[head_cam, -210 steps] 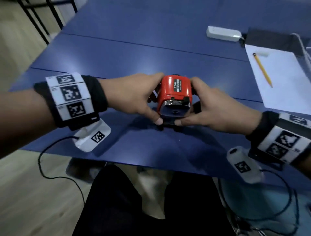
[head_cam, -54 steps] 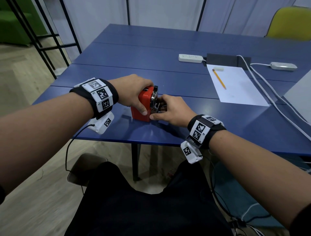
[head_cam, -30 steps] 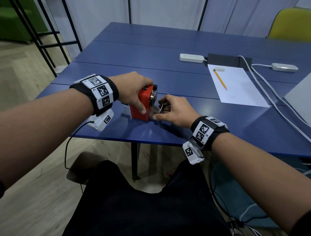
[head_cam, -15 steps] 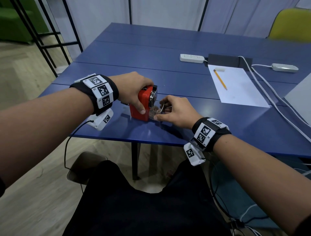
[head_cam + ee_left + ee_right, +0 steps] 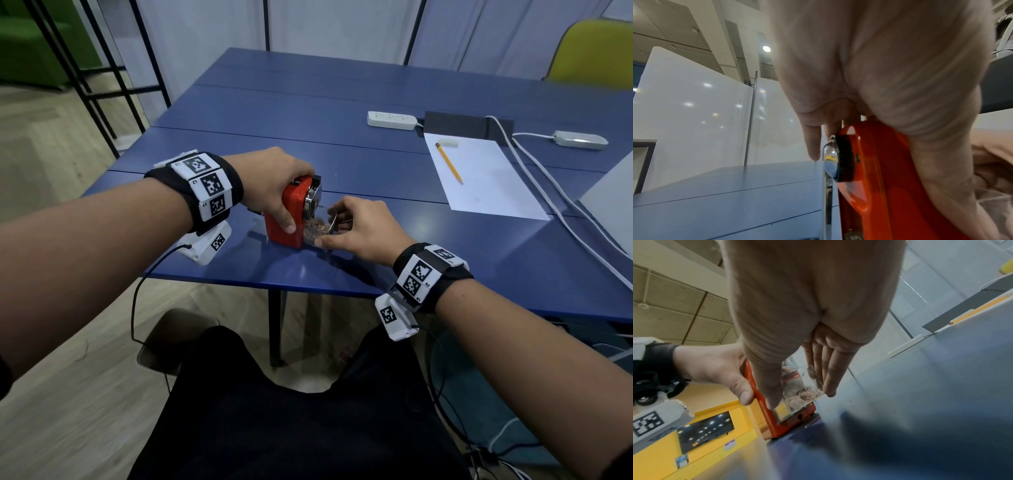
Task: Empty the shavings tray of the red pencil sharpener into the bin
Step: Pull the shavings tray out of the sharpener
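The red pencil sharpener [image 5: 286, 214] stands near the front edge of the blue table [image 5: 342, 113]. My left hand [image 5: 274, 185] grips its body from above, thumb on the near side; the red body [image 5: 877, 175] fills the left wrist view. My right hand [image 5: 356, 226] pinches the clear shavings tray [image 5: 317, 229] between thumb and fingers. The tray is partly slid out to the right and holds brown shavings. In the right wrist view the tray [image 5: 801, 389] sticks out of the red sharpener [image 5: 777, 421]. No bin is clearly in view.
A white sheet [image 5: 486, 181] with a yellow pencil [image 5: 448, 168] and an eraser [image 5: 447, 143] lies at the right. Power strips [image 5: 392, 120], a black cable box [image 5: 467, 123] and white cables [image 5: 561, 212] lie behind. A yellow chair [image 5: 596, 51] stands at the far right.
My right hand has drawn the clear tray further out of the sharpener to the right, and shavings now show. My left hand still holds the red body in place.
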